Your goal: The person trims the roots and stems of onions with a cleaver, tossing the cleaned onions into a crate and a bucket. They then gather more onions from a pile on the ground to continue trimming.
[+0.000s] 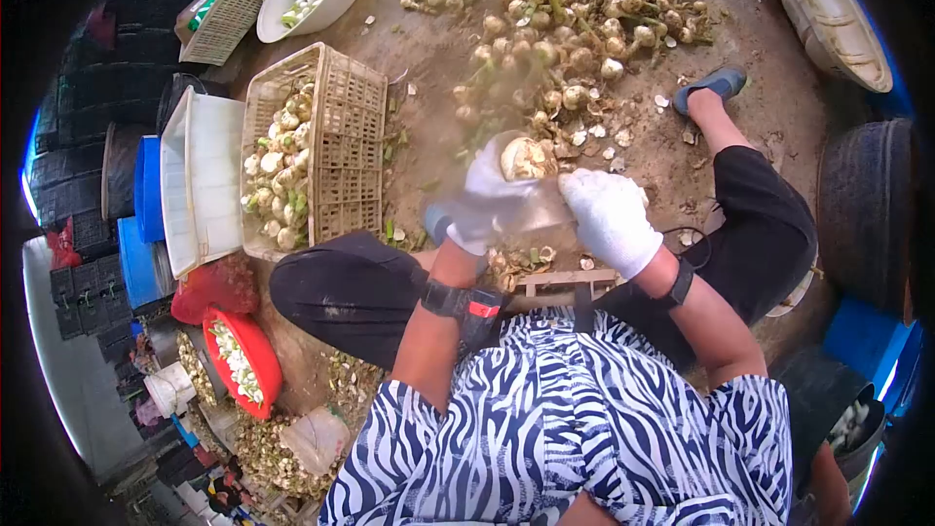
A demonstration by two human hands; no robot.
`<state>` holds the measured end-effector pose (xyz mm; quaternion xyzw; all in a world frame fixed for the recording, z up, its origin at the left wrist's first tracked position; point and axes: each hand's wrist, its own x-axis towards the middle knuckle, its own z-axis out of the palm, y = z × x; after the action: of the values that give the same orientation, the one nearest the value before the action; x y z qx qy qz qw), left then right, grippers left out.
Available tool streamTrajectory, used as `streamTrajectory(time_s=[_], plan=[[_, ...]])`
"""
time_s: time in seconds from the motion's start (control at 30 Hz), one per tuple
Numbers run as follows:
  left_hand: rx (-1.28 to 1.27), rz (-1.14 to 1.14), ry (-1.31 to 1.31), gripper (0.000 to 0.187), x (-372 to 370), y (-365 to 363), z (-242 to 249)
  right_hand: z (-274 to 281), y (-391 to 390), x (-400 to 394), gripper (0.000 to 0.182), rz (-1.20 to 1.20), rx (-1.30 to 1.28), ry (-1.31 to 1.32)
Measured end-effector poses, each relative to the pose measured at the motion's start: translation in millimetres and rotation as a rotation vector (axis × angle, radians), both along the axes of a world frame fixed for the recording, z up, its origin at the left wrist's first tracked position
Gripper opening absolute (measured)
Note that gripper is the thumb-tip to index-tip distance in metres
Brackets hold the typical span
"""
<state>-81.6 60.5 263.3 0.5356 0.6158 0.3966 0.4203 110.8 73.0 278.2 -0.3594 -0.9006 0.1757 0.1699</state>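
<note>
In white gloves, my left hand is closed round a pale, brown-skinned root bulb. My right hand grips a knife, its wide metal blade pointing left, just below the bulb. The handle is hidden inside the glove, and motion smears the blade and my left fingers. Beyond my hands lies a large heap of unpeeled bulbs with stalks and soil on them. White peelings are scattered on the ground between the heap and my hands.
To the left stands a plastic crate of trimmed bulbs, beside a white tub. A white basin and a red basin hold white pieces. Dark tubs line the right side. Another person's arm shows at lower right.
</note>
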Motion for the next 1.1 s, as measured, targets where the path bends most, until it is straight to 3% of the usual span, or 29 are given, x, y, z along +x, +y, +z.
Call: streamTrajectory(time_s=[0.03,0.1,0.13,0.2,0.23,0.27,0.3,0.37,0.4,0.43,0.5,0.53,0.63,0.67,0.7,0.73,0.77,0.8,0.83,0.9,0.93,0.97,1.1], plan=[[-0.005,0.004,0.007,0.064,-5.9,-3.2,-7.6,-3.1,1.0,-2.0,0.018,-0.026,-0.045,0.025],[0.238,-0.043,-0.071,0.062,-16.8,-11.8,-27.9,-13.2,4.8,-4.6,0.019,-0.042,-0.101,0.05],[0.225,-0.035,-0.066,0.062,-18.8,-17.9,-24.4,-23.7,4.7,-6.9,0.019,-0.06,-0.081,0.079],[-0.037,0.073,-0.141,0.061,-20.8,-26.4,-11.4,-62.5,13.4,-5.4,0.013,-0.119,-0.03,0.087],[-0.164,0.133,-0.18,0.06,-19.5,-29.4,1.5,-65.1,22.7,-1.4,0.009,-0.234,-0.164,-0.047],[-0.081,0.05,-0.022,0.059,-14.0,-35.1,30.1,-98.3,39.6,14.1,0.01,-0.308,-0.196,-0.129],[-0.086,0.049,-0.019,0.059,-15.4,-34.6,29.4,-96.2,51.6,14.5,0.011,-0.379,-0.224,-0.213],[-0.042,0.107,0.031,0.062,-13.6,-35.5,25.7,-95.0,52.3,4.5,0.011,-0.349,-0.223,-0.054],[-0.137,0.131,-0.169,0.067,-18.7,-33.4,9.9,-71.5,38.5,-4.4,0.012,-0.345,-0.243,0.097],[-0.129,0.126,-0.167,0.067,-24.4,-36.9,-13.9,-49.2,27.3,-14.9,0.013,-0.217,-0.122,0.228],[0.025,0.241,-0.404,0.068,-28.8,-45.7,-58.5,-19.6,10.3,-21.9,0.02,0.036,-0.121,0.16],[0.032,0.089,-0.211,0.067,-22.1,-35.3,-19.8,-24.0,10.6,-19.7,0.02,0.031,-0.128,0.155],[-0.098,0.084,-0.177,0.065,-18.8,-36.3,12.5,-71.6,41.7,-4.6,0.007,-0.221,-0.163,-0.151],[-0.022,0.043,0.053,0.064,-13.8,-38.1,22.6,-98.7,49.6,10.2,0.009,-0.27,-0.197,-0.218],[-0.02,0.044,0.051,0.064,-15.8,-36.5,22.0,-99.8,54.7,14.4,0.012,-0.308,-0.227,-0.287],[0.036,0.104,0.195,0.062,-18.2,-30.3,19.4,-102.0,58.1,15.9,0.012,-0.303,-0.216,-0.296],[0.08,0.164,0.34,0.06,-20.9,-27.5,16.8,-105.8,55.4,15.9,0.015,-0.338,-0.183,-0.12],[-0.074,0.213,0.001,0.062,-27.5,-22.4,16.0,-99.8,52.1,10.6,0.018,-0.375,-0.149,0.064],[-0.062,0.211,0.004,0.062,-32.2,-17.9,9.1,-89.1,51.1,4.6,0.018,-0.376,-0.138,0.071],[-0.006,0.332,-0.7,0.06,-42.3,-18.3,-20.0,-64.4,37.4,-2.4,0.023,-0.379,-0.645,0.451],[0.028,0.29,-0.893,0.054,-46.4,-21.5,-29.7,-46.2,28.8,-7.2,0.019,-0.356,-0.719,0.522],[0.031,0.29,-0.892,0.054,-48.7,-25.1,-40.3,-38.1,23.2,-10.2,0.02,-0.317,-0.812,0.542],[-0.008,0.258,-1.024,0.046,-47.8,-31.3,-50.6,-53.2,17.9,-28.4,0.026,-0.284,-0.648,0.477]])
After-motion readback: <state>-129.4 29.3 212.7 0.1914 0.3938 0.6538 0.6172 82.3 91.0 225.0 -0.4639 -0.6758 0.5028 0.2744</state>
